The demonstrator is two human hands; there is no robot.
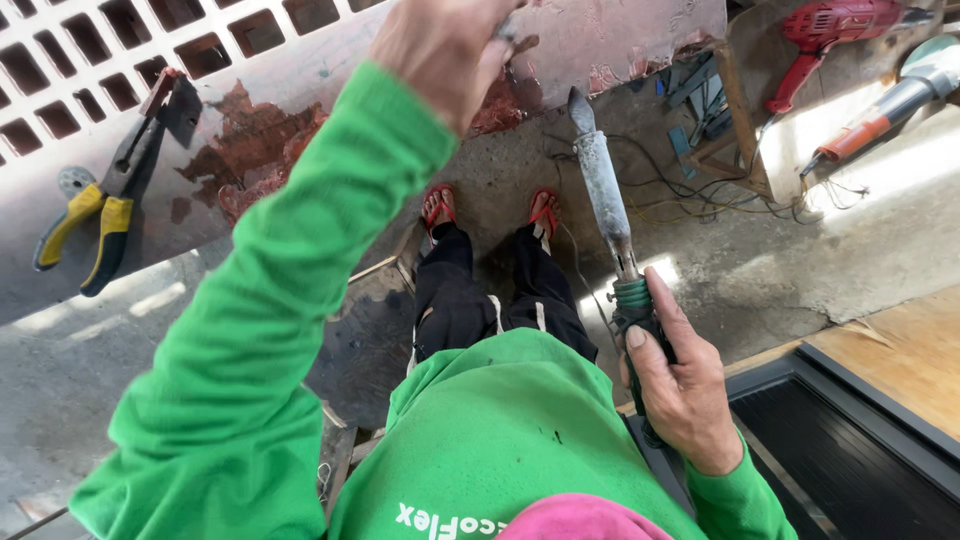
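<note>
My right hand (680, 395), low and right of centre in the frame, has its fingers wrapped round the green-wound handle of a soldering iron (603, 185), thumb laid along the grip. The iron's grey, crusted barrel runs up and slightly left from my fist, its pointed tip ending just short of the lower edge of the metal worktop (300, 90), near a rusty patch. Below and to the right of that hand, a dark framed panel (850, 450) fills the lower right corner, with a plywood sheet (900, 350) beyond it; my wrist sits just beside the panel's edge.

Between my arms I see my own feet in red sandals (490, 212) on the concrete floor (760, 270), which lies open to the right of the iron.

My left hand (440, 45) is raised at top centre, green sleeve running down to the lower left; the fingers are curled close over something small that I cannot make out, right at the worktop's edge.

Farther off, yellow-handled pliers (105, 205) lie on the worktop at the left, near the perforated part. At the upper right, well apart, a red drill (835, 30) and an angle grinder (890, 105) rest above a tangle of wires (690, 195).
</note>
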